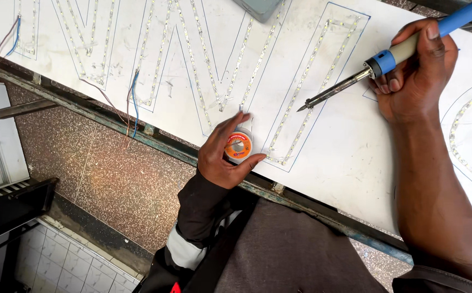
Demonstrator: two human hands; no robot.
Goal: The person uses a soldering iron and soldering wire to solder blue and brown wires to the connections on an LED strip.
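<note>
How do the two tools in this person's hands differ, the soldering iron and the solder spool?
The soldering iron is long, blue-handled, held pen-like in the right hand, its tip clear of the board. The solder spool is small, round, orange, pinched in the left hand at the white board edge. Both hover by the LED strips.

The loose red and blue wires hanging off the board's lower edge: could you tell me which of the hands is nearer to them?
Left. The left hand, holding a solder spool, is just right of the wires; the right hand, gripping the soldering iron, is far right.

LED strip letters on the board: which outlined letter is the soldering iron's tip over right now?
The narrow loop-shaped outline just right of the zigzag letter; the soldering iron tip hangs over its right-hand strip, held by the right hand.
</note>
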